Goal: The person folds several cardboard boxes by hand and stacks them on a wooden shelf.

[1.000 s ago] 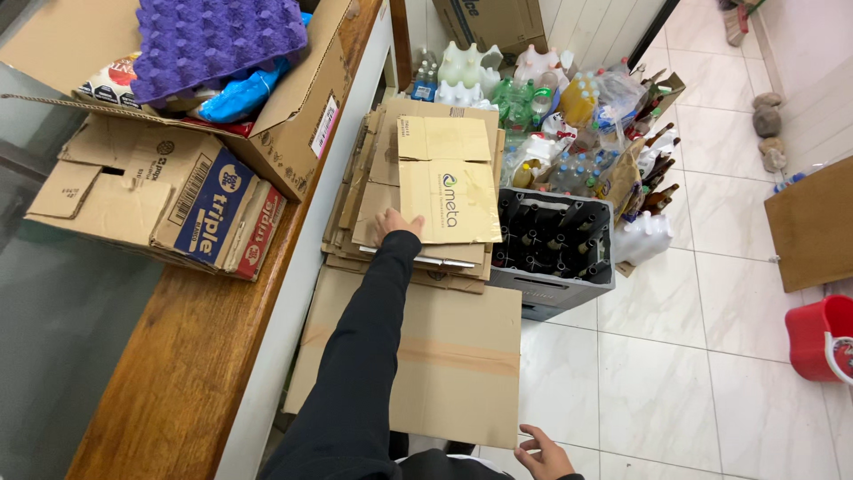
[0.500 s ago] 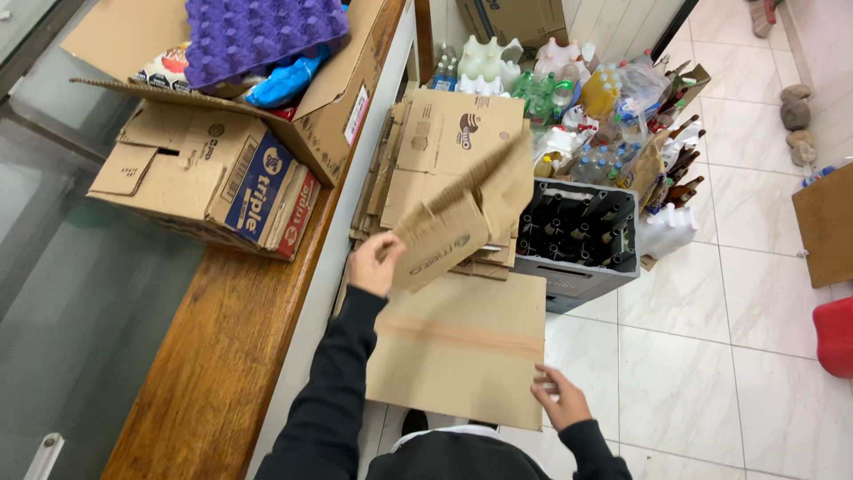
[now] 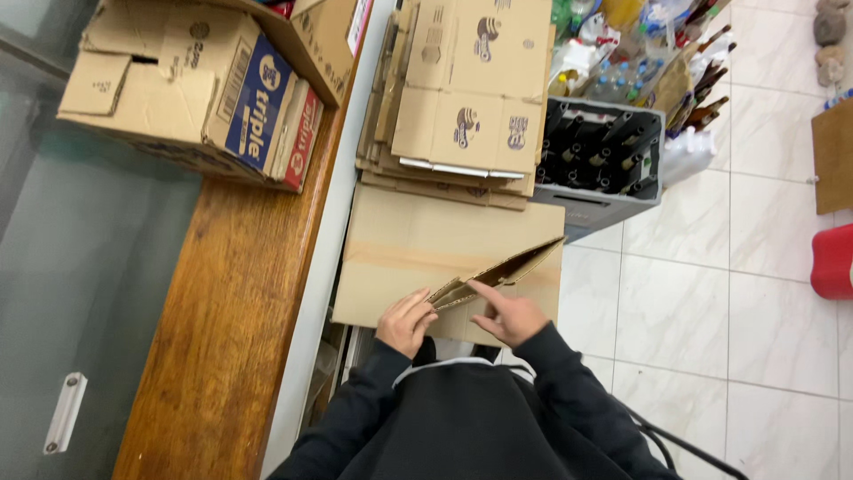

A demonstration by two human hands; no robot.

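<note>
White tiled floor (image 3: 711, 302) at right, wooden tabletop (image 3: 231, 329) at left w/ glass pane beside it. On tabletop: open brown carton (image 3: 191, 84) w/ blue-and-red printed side, flaps up, near far edge. Beyond tabletop edge: stack of flattened cardboard boxes (image 3: 462, 98), printed panels up, several layers. Just right of stack: grey bottle crate (image 3: 600, 164) full of dark bottles, necks up; loose plastic bottles and bags (image 3: 640, 53) behind it. Red bucket (image 3: 833, 262) at far right edge, partly cut off. Large plain cardboard sheet (image 3: 418, 249) w/ tape strip across it, lying below stack, touching its near edge.

Small folded cardboard piece (image 3: 498, 276) held above sheet, seen edge-on, tilted up toward right, end near crate. Left hand (image 3: 406, 322) closed on near end of piece, fingers curled over edge. Right hand (image 3: 511, 316) under/beside piece, index finger stretched along it, thumb out; touching, not a full grip. Black sleeves and torso at bottom of view.
</note>
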